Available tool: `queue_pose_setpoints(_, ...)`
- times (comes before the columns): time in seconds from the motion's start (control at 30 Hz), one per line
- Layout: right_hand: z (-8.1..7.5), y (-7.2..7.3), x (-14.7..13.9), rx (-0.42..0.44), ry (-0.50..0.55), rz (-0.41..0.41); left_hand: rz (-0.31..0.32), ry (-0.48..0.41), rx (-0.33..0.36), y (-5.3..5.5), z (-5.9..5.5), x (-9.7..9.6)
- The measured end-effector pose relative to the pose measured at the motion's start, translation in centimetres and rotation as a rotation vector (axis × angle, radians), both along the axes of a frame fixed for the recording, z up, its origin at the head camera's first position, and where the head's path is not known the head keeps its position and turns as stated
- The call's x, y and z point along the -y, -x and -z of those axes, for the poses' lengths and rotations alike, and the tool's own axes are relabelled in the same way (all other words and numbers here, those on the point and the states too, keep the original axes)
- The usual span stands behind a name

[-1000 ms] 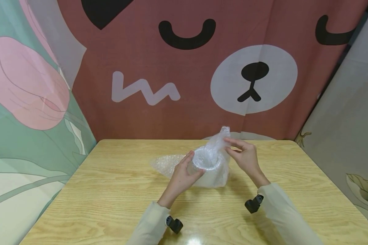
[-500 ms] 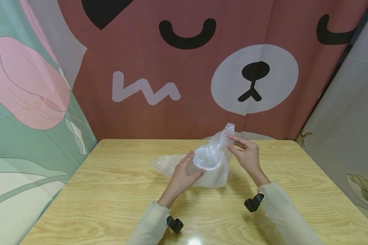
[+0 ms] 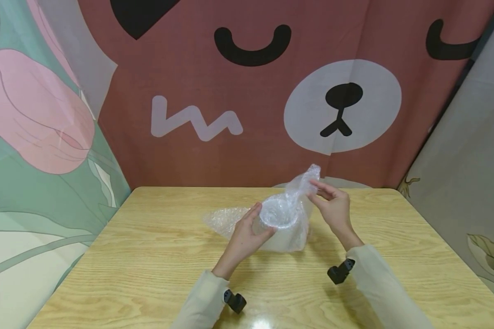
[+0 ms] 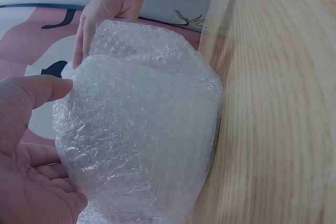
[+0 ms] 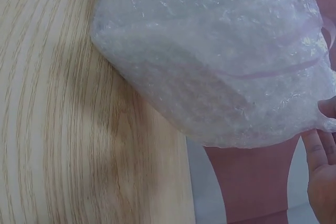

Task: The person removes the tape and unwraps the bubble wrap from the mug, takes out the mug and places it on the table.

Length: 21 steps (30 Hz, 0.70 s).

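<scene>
Both on bubble wrap: LH spans rim, RH pinches flap.

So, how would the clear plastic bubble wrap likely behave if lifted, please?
The clear plastic bubble wrap is probably floppy, since its gathered end creases by the right fingers; likely light, being see-through film; perhaps slippery, given its shine.

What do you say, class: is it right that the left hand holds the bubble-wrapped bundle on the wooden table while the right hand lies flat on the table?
No: the right hand does not lie flat on the wooden table; the head view shows it pinching a raised end of the bubble wrap. The left hand does hold the bubble-wrapped bundle.
</scene>
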State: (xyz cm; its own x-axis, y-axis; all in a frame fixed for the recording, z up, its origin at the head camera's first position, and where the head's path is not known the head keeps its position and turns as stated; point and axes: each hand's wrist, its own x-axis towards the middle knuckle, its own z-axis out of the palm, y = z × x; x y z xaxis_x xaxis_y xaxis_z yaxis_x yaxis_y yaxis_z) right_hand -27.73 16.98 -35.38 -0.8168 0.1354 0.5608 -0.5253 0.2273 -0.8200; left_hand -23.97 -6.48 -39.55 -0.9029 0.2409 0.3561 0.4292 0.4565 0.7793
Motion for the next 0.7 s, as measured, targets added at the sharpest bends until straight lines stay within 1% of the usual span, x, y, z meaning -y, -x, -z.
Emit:
queue_pose_setpoints(0.2,0.1,0.0,-0.1,0.092,0.03,0.037,0.008,-0.005,-0.005,-0.1,-0.1,0.0)
queue_pose_setpoints(0.37,0.2,0.1,-0.2,0.143,0.037,0.072,0.009,-0.006,-0.006,-0.1,-0.1,0.1)
queue_pose_setpoints(0.5,0.4,0.4,-0.4,0.175,0.027,0.079,0.005,-0.01,0.006,-0.1,-0.1,0.1)
queue_pose_setpoints(0.7,2.0,1.9,-1.1,0.238,0.081,0.075,0.004,0.004,0.01,-0.1,-0.2,0.1)
